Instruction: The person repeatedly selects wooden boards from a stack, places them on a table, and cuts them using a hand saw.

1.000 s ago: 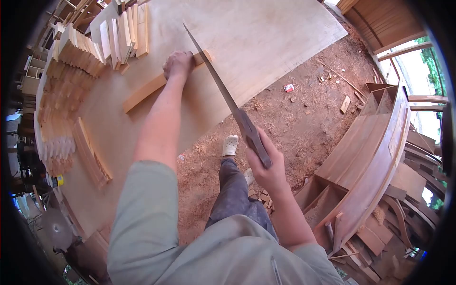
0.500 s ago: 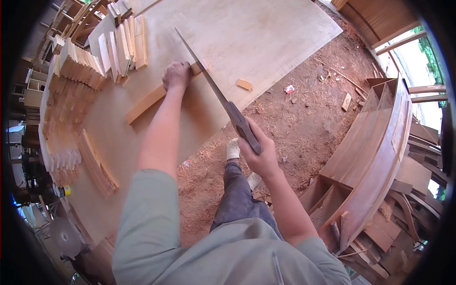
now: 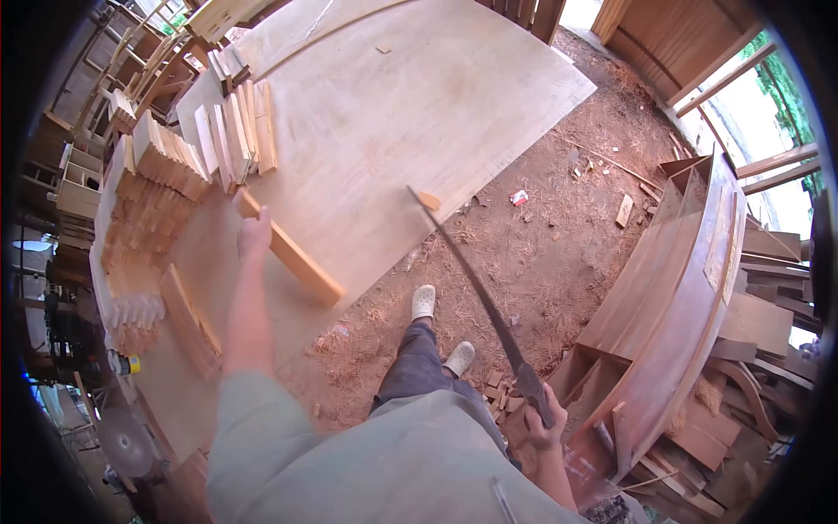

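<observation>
My left hand (image 3: 254,231) is closed on a wooden board (image 3: 301,260) near its upper end, over the left part of the large plywood table (image 3: 375,113). The board slants down to the right toward the table edge. At the lower right, my right hand (image 3: 545,421) grips the handle of a handsaw (image 3: 489,319), whose blade points up and left. The saw's tip overlaps a small wood offcut (image 3: 429,200) near the table's edge in the view.
Stacked boards (image 3: 166,166) stand along the table's left side. A pair of boards (image 3: 188,319) lies below them. A long wooden cabinet (image 3: 650,288) is at the right, beside scrap wood (image 3: 755,323). Shavings and small scraps cover the ground (image 3: 515,253).
My left hand has moved left with the board, which now slants the other way. My right hand and the saw have moved down and right, away from the board. The camera view has shifted.
</observation>
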`<state>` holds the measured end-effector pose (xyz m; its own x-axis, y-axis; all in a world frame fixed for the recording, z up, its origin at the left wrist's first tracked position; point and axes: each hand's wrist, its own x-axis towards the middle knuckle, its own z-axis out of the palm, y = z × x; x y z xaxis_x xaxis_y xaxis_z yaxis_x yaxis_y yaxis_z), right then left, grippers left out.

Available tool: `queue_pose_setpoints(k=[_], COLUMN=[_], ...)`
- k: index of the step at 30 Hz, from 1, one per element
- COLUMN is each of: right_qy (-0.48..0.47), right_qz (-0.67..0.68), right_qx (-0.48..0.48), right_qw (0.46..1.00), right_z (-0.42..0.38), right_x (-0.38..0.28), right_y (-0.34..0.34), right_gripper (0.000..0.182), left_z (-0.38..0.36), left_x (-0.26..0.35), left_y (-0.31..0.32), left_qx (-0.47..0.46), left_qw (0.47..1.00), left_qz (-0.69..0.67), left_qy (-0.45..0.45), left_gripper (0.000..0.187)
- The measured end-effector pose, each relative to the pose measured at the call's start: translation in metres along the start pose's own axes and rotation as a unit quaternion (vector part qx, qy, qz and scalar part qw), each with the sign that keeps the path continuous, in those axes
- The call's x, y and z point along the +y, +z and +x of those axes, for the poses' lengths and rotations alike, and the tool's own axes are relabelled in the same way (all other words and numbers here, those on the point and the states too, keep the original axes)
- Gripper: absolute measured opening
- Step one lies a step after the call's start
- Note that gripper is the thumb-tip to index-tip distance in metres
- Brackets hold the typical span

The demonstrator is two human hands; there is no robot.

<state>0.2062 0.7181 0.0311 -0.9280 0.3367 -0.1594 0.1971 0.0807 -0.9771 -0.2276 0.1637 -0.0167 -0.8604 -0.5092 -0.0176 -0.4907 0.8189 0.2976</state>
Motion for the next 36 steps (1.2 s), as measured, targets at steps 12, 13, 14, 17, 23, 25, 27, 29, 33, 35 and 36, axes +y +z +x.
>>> queue_pose_setpoints(k=[12,13,14,17,23,25,27,29,33,35,36], right_qy=[0.006,0.004,0.007,-0.031,-0.064,-0.052,-0.098,-0.15,-0.118,-0.106,-0.095], right_qz=[0.072,0.021,0.012,-0.013,-0.05,-0.057,-0.096,-0.128,-0.123,-0.121,-0.123], right_qx=[-0.015,-0.066,-0.068,-0.114,-0.14,-0.157,-0.152,-0.146,-0.152,-0.151,-0.154], right_qw=[0.997,0.998,0.998,0.993,0.987,0.984,0.979,0.969,0.974,0.975,0.976], right_z=[0.058,0.068,0.077,0.103,0.127,0.126,0.126,0.122,0.109,0.105,0.106], right_x=[-0.034,-0.037,-0.042,-0.059,-0.095,-0.103,-0.099,-0.094,-0.096,-0.099,-0.101], right_y=[0.058,0.067,0.078,0.118,0.174,0.18,0.183,0.182,0.164,0.162,0.163], right_gripper=[0.058,0.058,0.058,0.057,0.058,0.058,0.058,0.059,0.06,0.06,0.06], left_z=[-0.029,-0.022,-0.021,-0.022,-0.009,-0.01,-0.018,-0.021,-0.018,-0.017,-0.018], left_x=[0.109,0.122,0.132,0.165,0.168,0.17,0.172,0.176,0.177,0.175,0.175], left_y=[0.014,0.022,0.035,0.048,0.038,0.034,0.029,0.022,0.026,0.027,0.027], left_qx=[0.032,-0.009,0.001,-0.035,-0.126,-0.122,-0.121,-0.104,-0.078,-0.075,-0.066], left_qw=[0.994,0.995,0.995,0.988,0.984,0.984,0.984,0.988,0.993,0.994,0.994], left_qz=[-0.037,-0.004,0.033,0.079,0.019,0.019,0.021,-0.006,-0.049,-0.058,-0.068], left_qy=[0.097,0.098,0.092,0.127,0.125,0.128,0.13,0.111,0.067,0.062,0.057], left_gripper=[0.072,0.071,0.068,0.063,0.065,0.066,0.068,0.07,0.07,0.071,0.072])
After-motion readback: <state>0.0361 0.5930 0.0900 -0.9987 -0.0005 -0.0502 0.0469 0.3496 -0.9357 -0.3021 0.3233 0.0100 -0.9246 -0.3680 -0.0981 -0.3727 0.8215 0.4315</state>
